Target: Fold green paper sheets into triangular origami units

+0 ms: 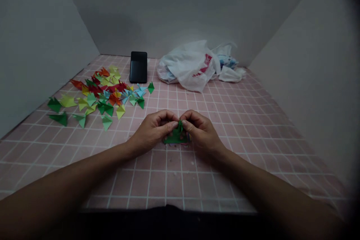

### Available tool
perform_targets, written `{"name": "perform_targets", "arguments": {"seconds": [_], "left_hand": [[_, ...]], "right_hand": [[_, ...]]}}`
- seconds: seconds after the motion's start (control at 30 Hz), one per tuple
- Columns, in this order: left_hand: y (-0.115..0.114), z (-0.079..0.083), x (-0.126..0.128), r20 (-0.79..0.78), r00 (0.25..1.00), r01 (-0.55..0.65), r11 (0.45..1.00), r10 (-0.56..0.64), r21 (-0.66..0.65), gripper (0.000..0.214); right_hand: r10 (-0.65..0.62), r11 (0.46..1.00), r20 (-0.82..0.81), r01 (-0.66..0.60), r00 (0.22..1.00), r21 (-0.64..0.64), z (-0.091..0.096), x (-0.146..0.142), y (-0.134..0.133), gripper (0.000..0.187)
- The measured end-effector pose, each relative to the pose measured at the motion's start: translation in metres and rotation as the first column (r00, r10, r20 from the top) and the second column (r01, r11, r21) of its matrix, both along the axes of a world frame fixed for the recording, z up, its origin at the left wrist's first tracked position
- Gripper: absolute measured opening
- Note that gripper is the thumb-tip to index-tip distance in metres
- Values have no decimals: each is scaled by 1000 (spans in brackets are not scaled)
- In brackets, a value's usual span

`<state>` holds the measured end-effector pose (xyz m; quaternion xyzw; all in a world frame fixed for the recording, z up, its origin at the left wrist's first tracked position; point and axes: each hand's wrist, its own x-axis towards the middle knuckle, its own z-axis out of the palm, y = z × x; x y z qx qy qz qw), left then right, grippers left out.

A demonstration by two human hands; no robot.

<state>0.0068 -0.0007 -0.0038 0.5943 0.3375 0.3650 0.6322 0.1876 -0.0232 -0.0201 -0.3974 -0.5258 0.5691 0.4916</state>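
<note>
Between my two hands is a small folded piece of green origami paper [180, 126], held upright. My left hand [155, 127] pinches its left side with thumb and forefinger. From the other side, my right hand [201, 129] grips it the same way. Directly beneath lies a stack of square paper sheets [174, 139] with a green sheet on top and other colours showing at its edge. My fingers hide part of the folded piece and of the stack.
Many folded paper cranes [105, 108] in green, yellow, red, orange and blue spread over the left of the pink checked tablecloth [165, 183]. A black phone [138, 67] lies behind them. A white plastic bag [188, 63] sits at the back, with crumpled plastic [230, 74] beside it.
</note>
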Motion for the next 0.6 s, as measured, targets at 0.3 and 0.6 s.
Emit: {"name": "perform_targets", "arguments": {"seconds": [0.3,0.6], "left_hand": [[-4,3,-2,-40,999,-19,1000,19,2,24],[-5,5,-2,-23,999,28,994,-26,103,19]], "right_hand": [[-56,972,161,17,985,235,9,1,-5,16],[-56,960,174,5,983,278,11,2,-7,16]]}}
